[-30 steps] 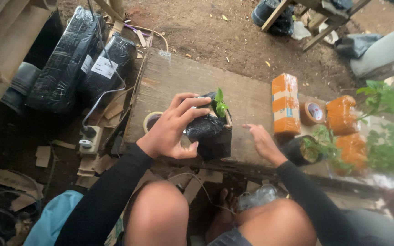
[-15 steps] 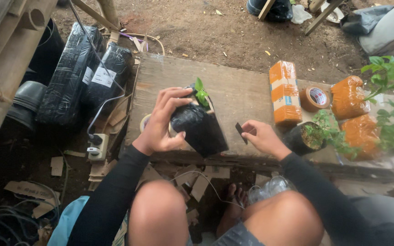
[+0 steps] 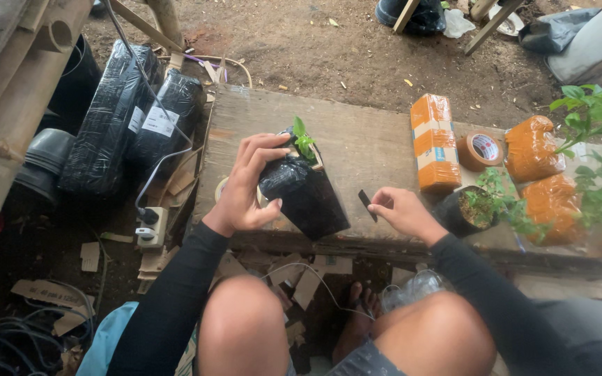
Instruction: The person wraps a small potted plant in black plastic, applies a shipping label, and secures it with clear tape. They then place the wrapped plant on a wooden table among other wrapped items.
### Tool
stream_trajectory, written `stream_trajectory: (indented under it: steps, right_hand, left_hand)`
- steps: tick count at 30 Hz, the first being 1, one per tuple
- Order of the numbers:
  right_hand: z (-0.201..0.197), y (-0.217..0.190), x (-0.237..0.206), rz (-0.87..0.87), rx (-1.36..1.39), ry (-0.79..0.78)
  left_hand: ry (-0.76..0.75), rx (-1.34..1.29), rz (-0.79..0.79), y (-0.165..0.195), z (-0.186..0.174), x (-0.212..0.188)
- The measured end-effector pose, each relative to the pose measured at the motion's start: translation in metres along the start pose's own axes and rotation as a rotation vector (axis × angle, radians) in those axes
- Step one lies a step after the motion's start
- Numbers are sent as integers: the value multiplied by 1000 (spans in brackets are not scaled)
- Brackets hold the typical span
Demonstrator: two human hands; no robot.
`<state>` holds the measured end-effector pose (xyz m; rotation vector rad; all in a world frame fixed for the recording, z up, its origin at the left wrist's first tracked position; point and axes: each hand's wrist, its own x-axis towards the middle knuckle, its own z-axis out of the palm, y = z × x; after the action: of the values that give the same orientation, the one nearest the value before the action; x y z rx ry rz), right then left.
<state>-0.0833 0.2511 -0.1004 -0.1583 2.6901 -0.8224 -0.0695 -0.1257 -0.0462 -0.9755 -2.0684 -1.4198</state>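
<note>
My left hand (image 3: 245, 188) grips a black plastic seedling bag (image 3: 304, 195) that leans tilted on the wooden board (image 3: 357, 132). A small green seedling (image 3: 303, 141) sticks out of the bag's top. My right hand (image 3: 397, 212) is to the right of the bag, apart from it, pinching a small dark strip (image 3: 364, 205) between thumb and fingers. A roll of clear tape (image 3: 221, 189) lies on the board, partly hidden behind my left hand.
Orange wrapped packages (image 3: 435, 143) (image 3: 532, 150), a brown tape roll (image 3: 480, 150) and a potted plant in a black bag (image 3: 469, 209) stand on the board's right. Black wrapped bundles (image 3: 116, 115) and a power strip (image 3: 149, 226) lie on the ground at the left.
My left hand has tipped the bag further over toward me. My right hand has moved slightly left with the dark strip. The view has shifted a little.
</note>
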Motion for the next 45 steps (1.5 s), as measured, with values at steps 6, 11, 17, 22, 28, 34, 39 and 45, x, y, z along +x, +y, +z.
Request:
stream_trajectory:
  steps: [6, 11, 17, 22, 28, 34, 39, 45]
  right_hand:
    - [4, 1, 2, -11, -24, -4]
    - [7, 7, 5, -33, -46, -17]
    - [10, 14, 7, -30, -52, -18]
    - [3, -12, -1, -29, -277, 132]
    - [-22, -76, -29, -556, 723, -133]
    - [-41, -116, -57, -639, 516, -159]
    - [-40, -123, -52, -750, 339, -74]
    - [-35, -121, -46, -877, 308, 24]
  left_hand:
    - [17, -1, 0, 0, -4, -4]
    - [22, -3, -4, -2, -5, -6]
    - [21, -25, -32, -5, -7, -7]
    - [13, 30, 35, 5, -5, -4]
    - [-274, 77, 191, 32, 14, -1]
    - [-249, 77, 174, 37, 18, 5]
    - [-270, 80, 146, 39, 19, 4]
    - [-259, 72, 147, 37, 18, 5]
